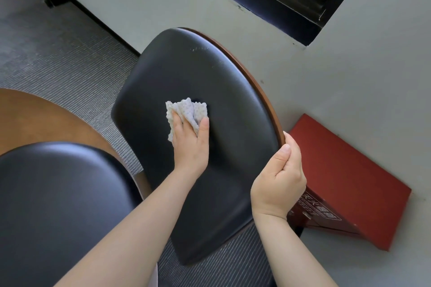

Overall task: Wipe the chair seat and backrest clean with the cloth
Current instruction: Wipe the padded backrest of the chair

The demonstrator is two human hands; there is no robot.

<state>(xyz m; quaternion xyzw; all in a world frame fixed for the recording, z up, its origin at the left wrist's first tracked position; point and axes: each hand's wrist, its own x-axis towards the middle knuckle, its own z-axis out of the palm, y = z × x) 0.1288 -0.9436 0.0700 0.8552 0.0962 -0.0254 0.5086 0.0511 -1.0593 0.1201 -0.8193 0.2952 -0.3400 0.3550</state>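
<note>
The chair's black padded backrest (210, 70), edged with a brown wooden rim, fills the middle of the view. My left hand (191, 147) holds a crumpled white textured cloth (186, 109) and presses it against the middle of the backrest; the cloth covers my fingertips. At the backrest's right edge, my right hand (279, 177) grips the rim, thumb on the front and fingers curled behind. The black padded seat (58, 193) lies at the lower left, below my left forearm.
A red box (345, 170) with printed characters stands on the floor against the white wall, just right of the chair. A brown round table (28, 114) sits at the left. Grey ribbed carpet (58, 53) covers the floor. A dark window sill (279, 14) is above.
</note>
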